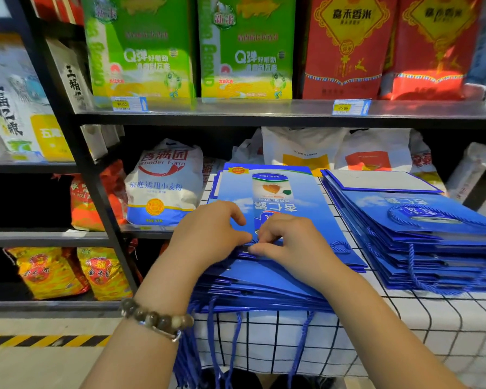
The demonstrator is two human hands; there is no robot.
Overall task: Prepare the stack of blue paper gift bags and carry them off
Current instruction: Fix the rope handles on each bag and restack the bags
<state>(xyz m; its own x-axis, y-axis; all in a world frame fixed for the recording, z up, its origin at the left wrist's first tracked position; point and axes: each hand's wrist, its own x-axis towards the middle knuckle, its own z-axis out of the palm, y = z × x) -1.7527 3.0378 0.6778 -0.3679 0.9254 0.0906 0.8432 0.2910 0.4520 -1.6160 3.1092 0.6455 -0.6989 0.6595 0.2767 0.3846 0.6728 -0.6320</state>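
While I monitor the head view, both hands sit on the near stack of blue gift bags [264,282]. It lies flat on a table with a grid-pattern cloth [404,327], cord handles hanging over the front edge.

Left hand [208,234]: fingers curled onto the top bag [312,197], thumb laid along its near edge; I cannot tell whether it actually grips.

Right hand [289,242]: thumb and forefinger closed in a pinch on that same edge, remaining fingers curled.

A bead bracelet [156,321] sits on the left wrist. A second stack [418,248] lies just beside, to the right. Shelves [236,113] of rice bags stand behind.
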